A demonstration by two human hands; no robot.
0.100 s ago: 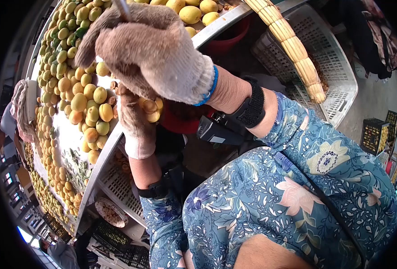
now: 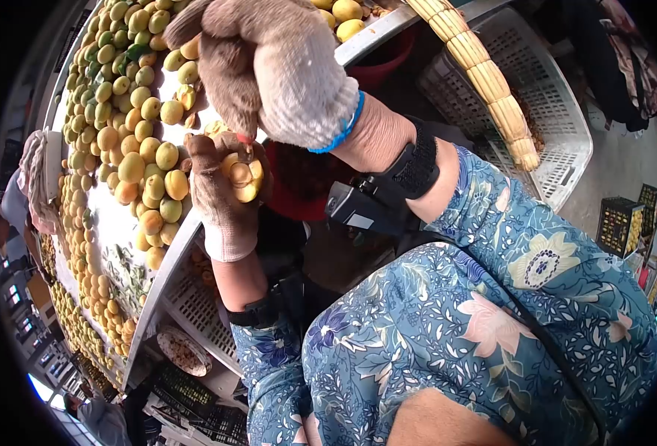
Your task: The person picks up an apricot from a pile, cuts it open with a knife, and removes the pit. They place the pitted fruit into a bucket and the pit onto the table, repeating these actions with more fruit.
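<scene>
My left hand (image 2: 220,204), in a soiled knitted glove, is closed around a cut-open apricot (image 2: 244,177) with pale orange flesh, held by the table's edge. Just above it is my right hand (image 2: 272,74), gloved and curled into a fist, its lower side close to the fruit. A small red tip (image 2: 244,139) shows under this fist. The thin metal tool seen in the fist a moment ago is now hidden. Beside the left hand, whole yellow-green apricots (image 2: 150,178) lie in a heap on the metal table (image 2: 166,269).
Below the hands hangs a red bucket (image 2: 291,182). At right stands a white plastic crate (image 2: 558,141) with a long yellowish segmented roll (image 2: 484,70) across it. Another crate (image 2: 202,312) is under the table, near a round dish (image 2: 185,351). Black crates (image 2: 619,227) stand farther right.
My right hand has shifted right and slightly up, and the metal shaft above it is out of view. The cut apricot's open face is now turned more toward me.
</scene>
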